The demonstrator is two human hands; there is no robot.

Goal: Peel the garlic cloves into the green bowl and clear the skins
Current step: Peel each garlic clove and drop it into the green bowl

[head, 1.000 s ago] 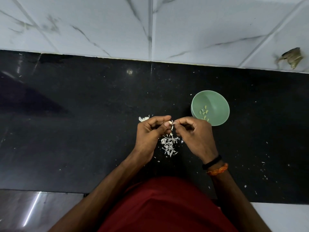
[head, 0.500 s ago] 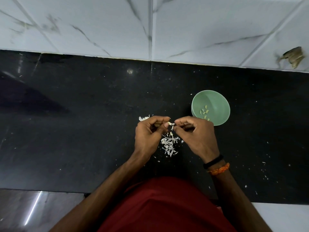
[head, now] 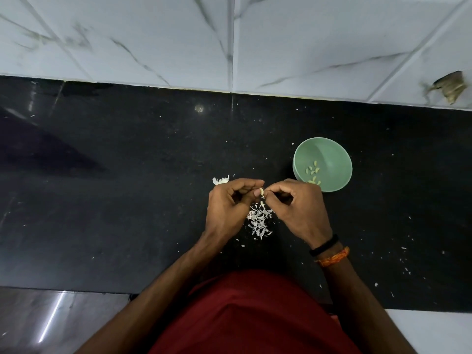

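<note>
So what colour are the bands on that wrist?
Two bands on the right wrist: one black band, one orange thread below it. The head view shows both clearly.

Both forearms are extended toward twelve o'clock and angled inward. The left hand (head: 231, 204) is curled, its thumb and forefinger pinched together; the right hand (head: 297, 206), at its three o'clock, is likewise curled, fingertips met with the left's.

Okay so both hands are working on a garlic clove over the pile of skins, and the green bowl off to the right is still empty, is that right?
Not quite. The head view shows the green bowl already holds several peeled cloves. The rest stands: the left hand and right hand pinch a garlic clove above the skins.
</note>
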